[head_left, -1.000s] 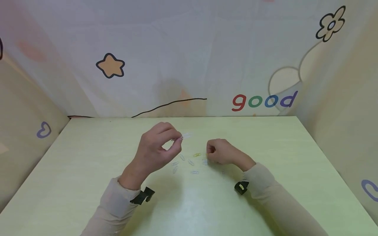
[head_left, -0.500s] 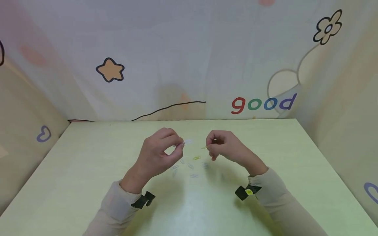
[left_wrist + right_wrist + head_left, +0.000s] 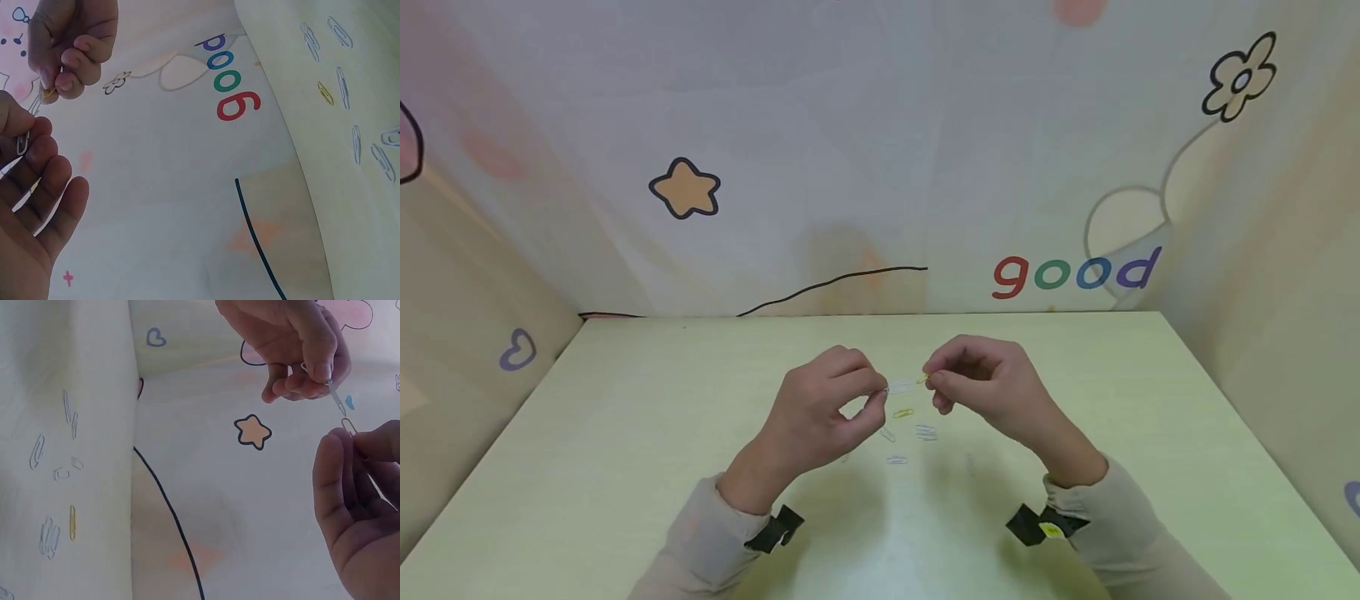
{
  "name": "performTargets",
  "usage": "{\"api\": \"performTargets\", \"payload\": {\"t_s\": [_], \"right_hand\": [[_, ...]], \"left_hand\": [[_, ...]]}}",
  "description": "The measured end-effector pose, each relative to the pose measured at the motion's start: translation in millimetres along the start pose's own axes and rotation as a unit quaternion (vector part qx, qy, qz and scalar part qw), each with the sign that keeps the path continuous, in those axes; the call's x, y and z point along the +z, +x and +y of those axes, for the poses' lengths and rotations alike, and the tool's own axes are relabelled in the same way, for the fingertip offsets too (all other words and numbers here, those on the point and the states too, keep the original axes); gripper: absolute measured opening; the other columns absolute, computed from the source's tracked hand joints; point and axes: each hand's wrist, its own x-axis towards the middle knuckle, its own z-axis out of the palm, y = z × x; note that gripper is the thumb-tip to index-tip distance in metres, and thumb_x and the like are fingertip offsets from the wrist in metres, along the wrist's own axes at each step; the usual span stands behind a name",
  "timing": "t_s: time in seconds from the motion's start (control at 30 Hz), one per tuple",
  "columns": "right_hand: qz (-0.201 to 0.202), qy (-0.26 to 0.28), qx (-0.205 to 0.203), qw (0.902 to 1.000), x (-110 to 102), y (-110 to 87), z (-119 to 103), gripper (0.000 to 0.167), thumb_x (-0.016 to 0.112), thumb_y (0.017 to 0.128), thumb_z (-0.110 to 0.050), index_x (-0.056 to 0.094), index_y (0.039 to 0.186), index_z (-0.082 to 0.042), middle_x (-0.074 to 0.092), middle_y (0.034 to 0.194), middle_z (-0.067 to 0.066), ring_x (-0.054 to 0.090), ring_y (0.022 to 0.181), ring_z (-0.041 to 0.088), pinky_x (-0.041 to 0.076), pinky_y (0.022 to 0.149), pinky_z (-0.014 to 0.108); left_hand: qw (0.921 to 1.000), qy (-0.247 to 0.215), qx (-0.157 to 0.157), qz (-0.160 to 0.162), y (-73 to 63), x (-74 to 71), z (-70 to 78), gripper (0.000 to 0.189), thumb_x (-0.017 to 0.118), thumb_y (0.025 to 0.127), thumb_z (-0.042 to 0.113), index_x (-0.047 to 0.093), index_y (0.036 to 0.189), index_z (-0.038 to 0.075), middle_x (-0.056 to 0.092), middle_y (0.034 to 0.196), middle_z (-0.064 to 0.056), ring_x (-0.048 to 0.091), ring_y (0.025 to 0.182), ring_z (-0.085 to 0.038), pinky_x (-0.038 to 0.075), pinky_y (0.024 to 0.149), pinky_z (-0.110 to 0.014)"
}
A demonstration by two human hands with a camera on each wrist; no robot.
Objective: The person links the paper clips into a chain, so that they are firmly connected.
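Note:
My left hand pinches a pale wire paper clip between thumb and forefinger, above the table. A pale length of wire juts from the fingertips toward the other hand; whether it is a second clip linked on, I cannot tell. Facing it, my right hand pinches a yellow paper clip, mostly covered by the fingertips. In the right wrist view the tip of that right-hand clip almost meets the pale wire; touching or apart is unclear. Below the hands, another yellow paper clip lies on the table.
Several pale paper clips lie scattered on the light green table, including a small cluster and a single clip nearer me. A printed cloth backdrop rises behind the table's far edge. Black straps sit on both wrists.
My right hand has risen from the table with the yellow paper clip and come to face the left hand. The left hand has shifted slightly right, still holding its pale clip.

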Motion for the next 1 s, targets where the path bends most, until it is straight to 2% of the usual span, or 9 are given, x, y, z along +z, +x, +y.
{"api": "performTargets", "payload": {"t_s": [0.17, 0.37, 0.47, 0.6, 0.77, 0.9, 1.0], "right_hand": [[-0.006, -0.058, -0.038, 0.9976, 1.8, -4.5, -12.2, 0.012, 0.066, 0.093, 0.006, 0.072, 0.101, 0.0, 0.063, 0.084, 0.009, 0.063, 0.065, 0.025, 0.057, 0.065, 0.035], [0.01, -0.102, 0.01, 0.9947, 6.7, -8.2, -23.2, 0.004, 0.07, 0.094, -0.002, 0.069, 0.097, -0.002, 0.062, 0.079, 0.006, 0.061, 0.065, 0.024, 0.053, 0.06, 0.031], [0.02, -0.109, 0.012, 0.9938, 8.2, -9.3, -25.5, 0.004, 0.07, 0.094, -0.004, 0.07, 0.098, -0.002, 0.064, 0.079, 0.006, 0.062, 0.066, 0.023, 0.053, 0.06, 0.031], [0.028, -0.123, -0.012, 0.9919, 10.1, -10.7, -26.7, 0.007, 0.07, 0.093, -0.001, 0.072, 0.099, -0.004, 0.065, 0.081, 0.003, 0.063, 0.066, 0.021, 0.055, 0.061, 0.032], [0.036, -0.164, -0.066, 0.9837, 13.9, -10.7, -26.5, 0.014, 0.07, 0.09, 0.006, 0.074, 0.096, -0.006, 0.066, 0.082, -0.002, 0.062, 0.064, 0.016, 0.054, 0.058, 0.03], [0.039, -0.194, -0.101, 0.9749, 17.8, -10.7, -25.7, 0.018, 0.071, 0.087, 0.009, 0.075, 0.094, -0.007, 0.068, 0.085, -0.003, 0.061, 0.065, 0.013, 0.053, 0.059, 0.029], [0.037, -0.206, -0.108, 0.9719, 19.9, -11.0, -24.2, 0.019, 0.072, 0.086, 0.01, 0.075, 0.093, -0.008, 0.069, 0.086, -0.002, 0.062, 0.067, 0.012, 0.054, 0.06, 0.027]], "left_hand": [[1.0, 0.005, 0.0, 0.004, 0.6, -0.5, 2.6, 0.016, 0.061, 0.08, -0.001, 0.066, 0.075, 0.014, 0.057, 0.075, 0.006, 0.051, 0.067, -0.012, 0.041, 0.053, -0.021], [0.9999, 0.005, 0.004, 0.012, 2.1, -0.1, 4.2, 0.016, 0.06, 0.08, -0.001, 0.066, 0.075, 0.013, 0.056, 0.074, 0.006, 0.05, 0.067, -0.013, 0.041, 0.054, -0.023], [0.9998, 0.006, 0.006, 0.016, 2.6, 0.4, 4.8, 0.017, 0.059, 0.079, -0.002, 0.065, 0.074, 0.013, 0.056, 0.074, 0.006, 0.049, 0.066, -0.013, 0.04, 0.053, -0.022], [0.9998, 0.009, 0.007, 0.017, 2.3, 1.2, 5.2, 0.017, 0.059, 0.078, -0.002, 0.064, 0.073, 0.013, 0.055, 0.073, 0.006, 0.048, 0.065, -0.013, 0.039, 0.052, -0.022], [0.9998, 0.008, 0.004, 0.018, 2.5, 1.6, 5.6, 0.017, 0.058, 0.079, -0.002, 0.064, 0.073, 0.013, 0.055, 0.073, 0.006, 0.048, 0.065, -0.013, 0.038, 0.052, -0.022], [0.9995, -0.016, -0.001, 0.028, 2.6, 4.2, 6.3, 0.017, 0.059, 0.08, -0.003, 0.065, 0.074, 0.012, 0.056, 0.073, 0.006, 0.049, 0.066, -0.013, 0.041, 0.055, -0.023], [0.9981, -0.05, -0.012, 0.036, 1.8, 7.2, 6.9, 0.015, 0.061, 0.081, -0.003, 0.066, 0.076, 0.011, 0.058, 0.074, 0.004, 0.052, 0.069, -0.014, 0.045, 0.06, -0.024]]}}
